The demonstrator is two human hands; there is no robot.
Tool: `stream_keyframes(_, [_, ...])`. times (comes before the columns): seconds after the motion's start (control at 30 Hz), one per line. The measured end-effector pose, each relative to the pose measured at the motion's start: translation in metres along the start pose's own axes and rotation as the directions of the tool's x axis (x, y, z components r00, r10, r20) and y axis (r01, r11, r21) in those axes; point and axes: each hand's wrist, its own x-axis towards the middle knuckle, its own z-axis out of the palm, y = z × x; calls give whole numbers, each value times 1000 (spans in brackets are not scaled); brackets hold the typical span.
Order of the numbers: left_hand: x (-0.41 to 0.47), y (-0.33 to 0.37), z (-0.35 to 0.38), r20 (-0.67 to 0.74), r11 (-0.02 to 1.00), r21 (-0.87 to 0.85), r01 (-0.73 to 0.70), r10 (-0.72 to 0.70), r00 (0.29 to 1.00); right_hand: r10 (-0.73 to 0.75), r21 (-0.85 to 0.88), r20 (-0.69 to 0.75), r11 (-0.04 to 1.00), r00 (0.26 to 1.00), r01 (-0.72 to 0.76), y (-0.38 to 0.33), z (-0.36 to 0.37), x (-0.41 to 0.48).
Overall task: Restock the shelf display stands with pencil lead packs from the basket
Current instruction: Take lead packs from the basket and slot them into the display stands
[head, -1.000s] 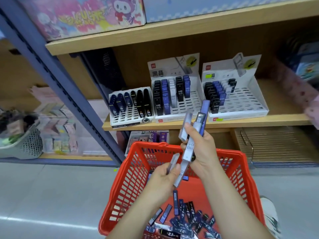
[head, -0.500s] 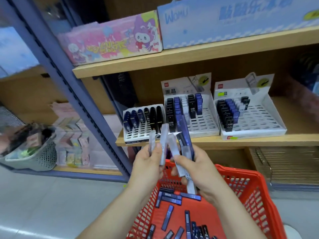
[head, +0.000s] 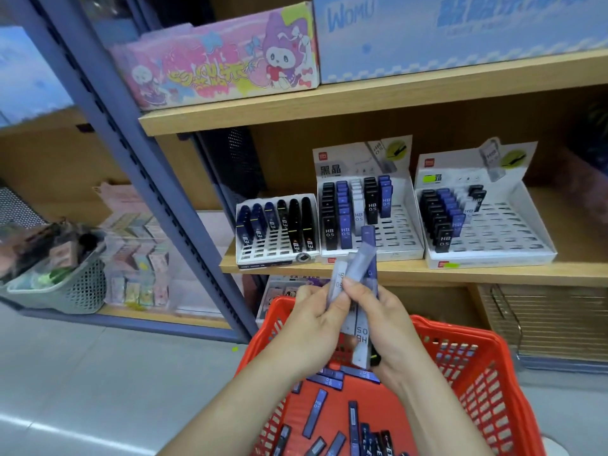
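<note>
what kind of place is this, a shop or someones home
Most likely a stationery shop: wooden shelves hold white display stands of pencil lead packs, and a red shopping basket sits below the hands.

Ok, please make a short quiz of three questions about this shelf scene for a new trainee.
1. True or false: the red basket stands on the shelf.
2. How many display stands are on that shelf?
3. Both hands hold the lead packs in front of which stand? A) left stand B) middle stand C) right stand

Key:
1. False; it is lower, in front of the shelf.
2. Three.
3. B. The left hand and right hand both grip the packs.
</note>
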Motion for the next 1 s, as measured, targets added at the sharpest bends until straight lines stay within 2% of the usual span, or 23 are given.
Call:
stream_keyframes(0.1, [0, 2, -8, 46, 998, 62, 19, -22, 999, -13, -31, -11, 999, 1000, 13, -2, -3, 2])
stream_keyframes(0.23, [-1, -1, -18, 141, 938, 338, -73, 26, 990, 1, 23, 96, 1000, 995, -3, -4, -5, 2])
stream_keyframes(0.3, [-2, -1, -20, 172, 918, 386, -90, 24, 985, 8, 16, 137, 1000, 991, -10, -3, -6, 3])
stream_keyframes(0.33, [-3, 2, -22, 195, 945, 318, -82, 19, 981, 8, 4, 143, 1000, 990, -9, -3, -5, 2])
stream_keyframes(0.4, [-8, 12, -26, 222, 1000, 14, 4, -7, 975, 3, -1, 139, 1000, 990, -3, -3, -2, 2])
stream_keyframes(0.43, [-9, 15, -29, 219, 992, -111, 63, -38, 975, -1, 17, 138, 1000, 990, -1, -4, 0, 1])
stream_keyframes(0.5, [-7, 24, -37, 141, 969, -196, 152, -126, 982, -10, 36, 147, 999, 989, 5, -8, 6, 0])
stream_keyframes(0.57, [-1, 30, -43, 33, 920, -352, 171, -170, 985, -25, 6, 152, 1000, 988, 24, -13, 11, -1])
stream_keyframes(0.63, [8, 34, -52, 18, 821, -558, 125, -138, 990, -30, 3, 156, 1000, 987, 30, -14, 15, -1])
stream_keyframes(0.7, [11, 39, -58, -2, 737, -672, 72, -99, 995, -23, 32, 151, 999, 988, 19, -13, 20, -1])
stream_keyframes(0.77, [12, 44, -64, 26, 671, -738, 71, -76, 997, -21, 82, 143, 997, 989, 9, -13, 25, -2])
stream_keyframes(0.87, [13, 42, -66, 83, 704, -703, 104, -64, 994, -15, 134, 127, 991, 992, -2, -14, 32, -3])
stream_keyframes(1.0, [16, 39, -62, -106, 791, -611, -11, -68, 992, -27, 129, 90, 992, 996, 16, -14, 37, -4])
